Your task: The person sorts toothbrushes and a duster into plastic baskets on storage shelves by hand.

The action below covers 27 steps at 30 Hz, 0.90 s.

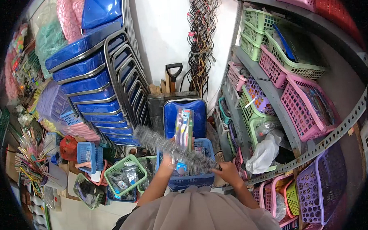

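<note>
My right hand (230, 173) grips the lower right end of a long grey fuzzy duster (173, 150), which slants up to the left across the middle and looks blurred. My left hand (166, 166) is wrapped round a clear pack of toothbrushes (183, 129), held upright just behind the duster; its fingers are partly hidden. Under both hands stands a blue basket (192, 181) with packaged items in it. Behind the pack is a blue chair seat (198, 110).
Stacked blue chairs (96, 95) rise at the left. Green baskets (127, 173) of packaged goods sit on the floor at lower left. A metal shelf (268, 96) with pink baskets (303, 111) runs along the right. A white plastic bag (264, 154) hangs over its lower level.
</note>
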Available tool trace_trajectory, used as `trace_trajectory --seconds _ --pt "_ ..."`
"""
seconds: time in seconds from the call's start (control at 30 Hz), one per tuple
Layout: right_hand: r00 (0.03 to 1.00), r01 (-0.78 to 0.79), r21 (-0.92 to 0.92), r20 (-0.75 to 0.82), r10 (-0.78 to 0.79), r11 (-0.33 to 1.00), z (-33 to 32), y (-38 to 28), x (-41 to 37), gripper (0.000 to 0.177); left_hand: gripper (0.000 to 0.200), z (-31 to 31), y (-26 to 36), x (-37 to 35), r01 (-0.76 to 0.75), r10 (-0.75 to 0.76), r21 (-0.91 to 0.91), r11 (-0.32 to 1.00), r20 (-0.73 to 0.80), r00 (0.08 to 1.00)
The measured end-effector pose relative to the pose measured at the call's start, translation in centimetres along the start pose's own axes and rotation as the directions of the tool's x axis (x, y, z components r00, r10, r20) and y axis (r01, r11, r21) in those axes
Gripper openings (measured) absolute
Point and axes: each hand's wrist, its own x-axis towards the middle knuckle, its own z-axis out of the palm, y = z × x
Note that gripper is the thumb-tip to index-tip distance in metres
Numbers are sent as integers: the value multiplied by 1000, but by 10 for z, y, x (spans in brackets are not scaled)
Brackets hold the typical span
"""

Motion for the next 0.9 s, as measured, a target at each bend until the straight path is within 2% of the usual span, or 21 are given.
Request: trace_trajectory --seconds 0.07,0.1,0.13,0.17,0.2,0.27,0.3,0.33,0.37,0.4,0.47,0.5,0.53,0.6,0.63,0.67,0.73,0.77,0.8,0.87,0.9 --pt "998 -60 46 23 59 997 0 -11 4 41 54 -63 24 11 -127 164 328 936 -90 982" --pt "992 -121 90 44 118 989 2 -16 5 41 54 -53 23 6 -126 166 327 937 -95 982" --pt "992 -123 92 48 119 988 8 -18 6 41 54 -32 21 -2 -110 115 126 986 -31 993" --pt "997 -38 74 67 33 997 16 -19 5 41 54 -19 23 -6 -75 78 -77 994 42 996" --pt "995 47 58 88 -52 997 20 -24 5 42 52 -21 33 -8 -97 98 65 993 -13 995" --pt "996 -2 39 93 -1 999 25 -35 10 44 51 -25 41 -13 -90 90 -49 995 -11 996" --pt "983 -152 53 110 145 987 27 -42 14 45 51 -27 46 -17 -88 88 -50 995 -15 996" --pt "949 -297 64 129 288 953 30 -49 17 46 51 -29 51 -22 -156 161 74 985 -75 984" --pt "957 -285 63 84 279 957 35 -56 18 46 51 -30 57 -26 -212 240 201 956 -125 963" --pt "955 -291 69 85 285 954 46 -58 15 46 51 -32 63 -29 -205 235 205 957 -131 963" --pt "997 -4 67 73 -1 998 74 -54 6 49 50 -38 76 -36 -122 130 115 986 -69 989" --pt "994 9 35 110 -13 999 78 -58 8 49 50 -35 84 -38 -53 43 129 990 77 996" --pt "994 -3 40 111 -2 999 81 -63 8 49 50 -33 87 -43 -42 34 130 991 68 997" --pt "952 -281 -5 126 279 960 84 -74 14 45 50 -27 89 -55 -141 162 152 978 -141 977" --pt "936 -344 77 105 335 936 87 -82 15 44 49 -31 94 -59 -123 208 349 929 -219 953" --pt "932 -356 80 105 347 931 92 -86 13 44 49 -35 100 -61 -110 197 349 931 -225 954" --pt "995 -79 31 55 78 996 103 -92 9 43 46 -44 111 -59 39 -36 111 993 -35 999" --pt "982 -89 42 172 81 995 105 -94 8 51 44 -54 118 -56 23 -28 231 973 15 1000" --pt "981 -107 40 168 99 993 106 -97 8 51 44 -58 118 -56 42 -45 228 973 11 999" --pt "930 -330 25 181 320 944 108 -104 9 50 43 -67 119 -59 19 -11 31 999 -227 974" --pt "908 -401 30 148 392 916 111 -102 8 48 41 -70 121 -62 -50 139 294 954 -288 947"
